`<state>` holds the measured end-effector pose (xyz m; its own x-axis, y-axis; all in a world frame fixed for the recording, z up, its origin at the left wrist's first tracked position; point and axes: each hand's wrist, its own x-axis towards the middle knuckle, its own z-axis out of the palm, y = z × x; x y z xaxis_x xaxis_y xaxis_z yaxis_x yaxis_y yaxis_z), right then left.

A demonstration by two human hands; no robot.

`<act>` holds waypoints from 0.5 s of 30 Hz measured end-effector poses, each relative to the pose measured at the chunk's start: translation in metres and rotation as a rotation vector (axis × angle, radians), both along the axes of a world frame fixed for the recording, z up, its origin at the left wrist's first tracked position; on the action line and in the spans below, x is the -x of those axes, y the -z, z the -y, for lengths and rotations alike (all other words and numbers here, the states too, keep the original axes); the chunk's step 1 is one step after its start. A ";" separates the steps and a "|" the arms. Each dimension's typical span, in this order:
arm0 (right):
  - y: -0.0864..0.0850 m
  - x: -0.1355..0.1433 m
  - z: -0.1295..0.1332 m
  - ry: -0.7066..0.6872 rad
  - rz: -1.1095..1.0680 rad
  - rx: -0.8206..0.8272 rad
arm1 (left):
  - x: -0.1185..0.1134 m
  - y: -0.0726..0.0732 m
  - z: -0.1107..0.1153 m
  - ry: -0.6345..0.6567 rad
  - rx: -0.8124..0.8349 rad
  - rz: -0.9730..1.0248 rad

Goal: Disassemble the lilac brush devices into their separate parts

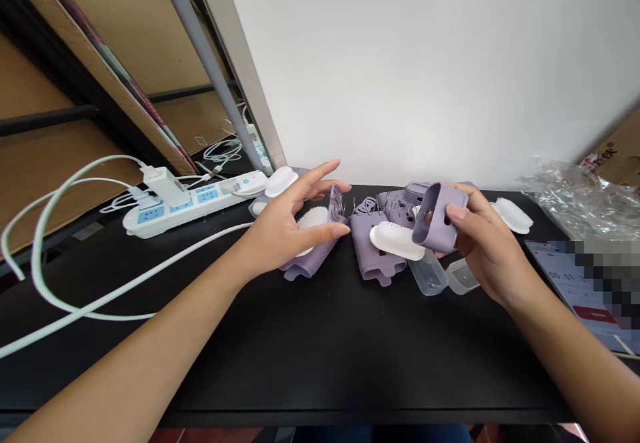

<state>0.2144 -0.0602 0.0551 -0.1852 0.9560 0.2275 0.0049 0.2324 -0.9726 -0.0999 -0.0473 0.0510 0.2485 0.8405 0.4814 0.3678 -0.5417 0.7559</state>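
My right hand (483, 243) grips a hollow purple plastic case (440, 217), its open end facing left and my thumb on its side. My left hand (287, 223) is spread, thumb and fingers apart, around the upper end of another purple case (313, 261) with a white bristled brush head (314, 217) lying on it. Whether the fingers touch that case I cannot tell. Between the hands lies a third purple case (371, 246); a white brush head (397, 239) rests across its right side. Below my right hand are a clear plastic container (429, 276) and a second clear piece (461, 276).
A white power strip (200, 201) with plugs and looping cables (45, 276) lies at left. More white brush heads sit at the back left (281, 181) and right (513, 216). At right are a phone (575, 276) showing a timer and crumpled clear plastic (575, 196). A white panel (400, 76) stands behind.
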 end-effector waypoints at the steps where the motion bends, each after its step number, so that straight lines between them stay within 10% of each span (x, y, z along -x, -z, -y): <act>1: -0.001 -0.002 0.000 0.016 0.061 -0.048 | 0.000 -0.001 0.000 -0.011 0.014 0.039; 9: -0.006 -0.022 -0.005 0.174 0.571 -0.633 | -0.008 -0.006 0.003 -0.135 0.120 0.143; 15: -0.009 -0.029 -0.019 0.436 0.495 -0.613 | -0.023 -0.005 -0.006 -0.184 0.097 0.029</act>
<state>0.2431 -0.0415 0.0640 -0.0467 0.7010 0.7116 0.5996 0.5894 -0.5413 -0.0770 -0.0414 0.0557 0.0742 0.9134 0.4003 0.4311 -0.3913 0.8130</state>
